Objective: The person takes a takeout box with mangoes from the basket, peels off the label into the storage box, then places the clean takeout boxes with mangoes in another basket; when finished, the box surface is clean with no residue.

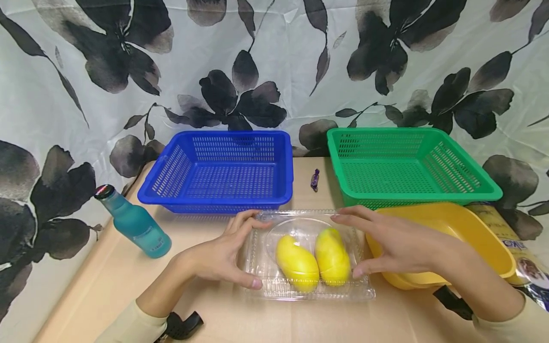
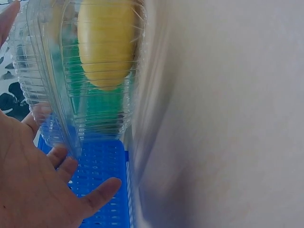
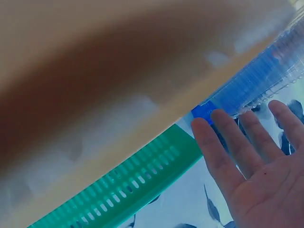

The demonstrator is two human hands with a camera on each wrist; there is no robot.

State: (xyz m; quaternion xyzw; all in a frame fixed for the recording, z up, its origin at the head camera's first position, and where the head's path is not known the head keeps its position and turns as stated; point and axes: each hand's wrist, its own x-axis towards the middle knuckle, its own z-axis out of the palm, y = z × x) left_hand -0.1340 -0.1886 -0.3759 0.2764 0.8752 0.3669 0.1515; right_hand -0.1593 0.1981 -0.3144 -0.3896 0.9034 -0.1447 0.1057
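Two yellow mangoes (image 1: 298, 262) lie side by side inside a clear plastic clamshell box (image 1: 262, 247), its lid down over them. My left hand (image 1: 218, 257) is at the box's left side, thumb near the front corner and fingertips by the back corner. On the opposite side is my right hand (image 1: 394, 240), fingers spread over the back right corner and thumb near the right wall. Both hands look relaxed, with fingers fairly straight. One mango (image 2: 105, 45) shows through the box wall in the left wrist view.
Behind the box stand a blue basket (image 1: 231, 208) and a green basket (image 1: 416, 196), with a small purple-wrapped candy (image 1: 315, 180) between them. A yellow tub (image 1: 463, 238) and a golden packet (image 1: 499, 226) are at right. A teal bottle (image 1: 139, 228) stands at left.
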